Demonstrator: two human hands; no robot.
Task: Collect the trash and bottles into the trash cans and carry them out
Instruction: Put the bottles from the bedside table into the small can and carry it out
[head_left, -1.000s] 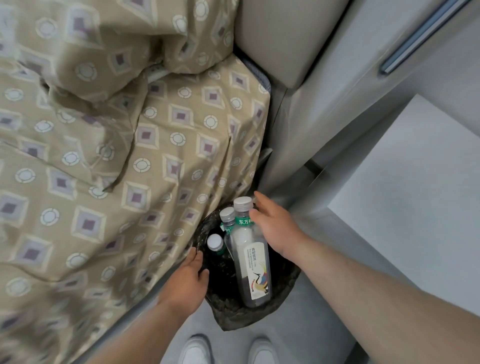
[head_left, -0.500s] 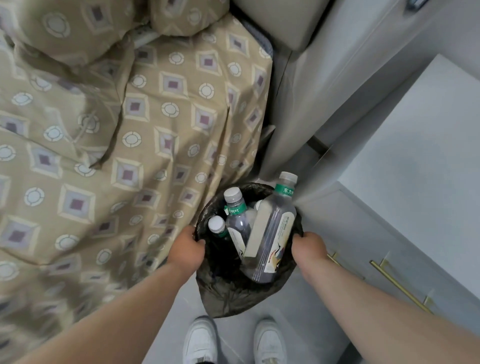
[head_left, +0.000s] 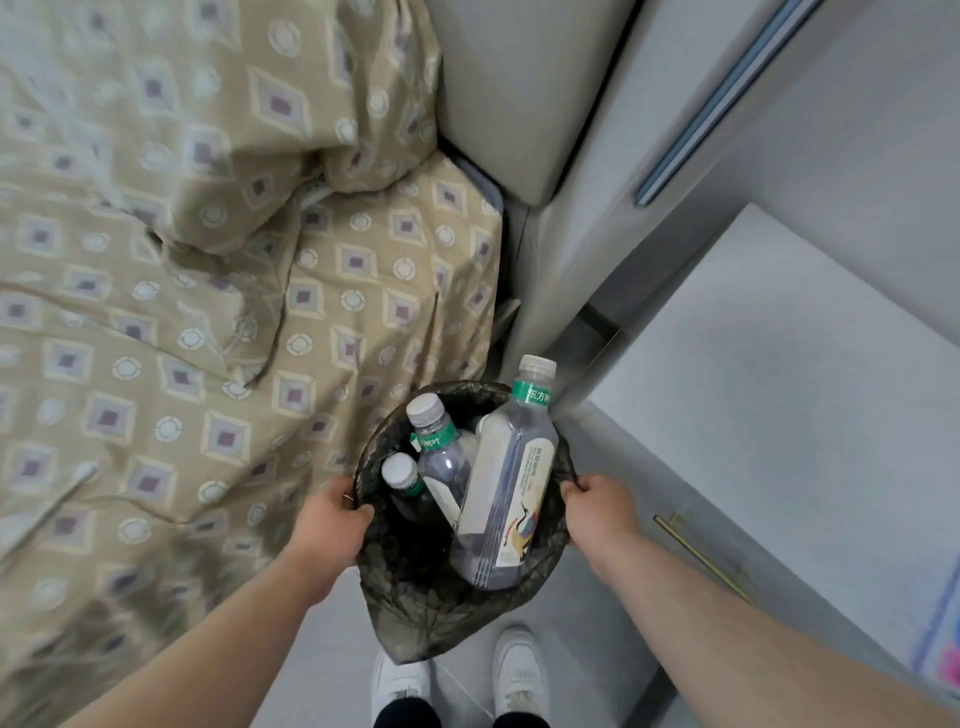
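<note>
Trash can (head_left: 415, 597), lined with a dark crinkled bag, sits low centre of the frame, above the person's white shoes (head_left: 457, 675) and held between both hands; whether it is clear of the floor cannot be told. Far left and upper left: bed (head_left: 182, 312) under a tan patterned cover, its edge just beside the can. Left hand (head_left: 332, 525) is curled over the rim on the can's left side, thumb hooked inside against the liner, forearm running in from the lower left. Inside the can, left to right: a small bottle (head_left: 402, 475) sunk low, a mid-sized bottle (head_left: 439, 447) leaning, and a tall bottle (head_left: 511, 478) whose neck and cap stick out above the far rim. Right hand (head_left: 597, 512) is closed on the right rim, fingers wrapped over liner and edge, forearm coming from the lower right. Right of frame: pale cabinet (head_left: 779, 389) with a slim brass handle. Judgement: plastic bottles look mostly empty, so the load is likely light; the liner is thin and slippery, so holding the stiff rim on opposite sides seems right. The tall bottle is top-heavy and could tip out if the can tilts.
</note>
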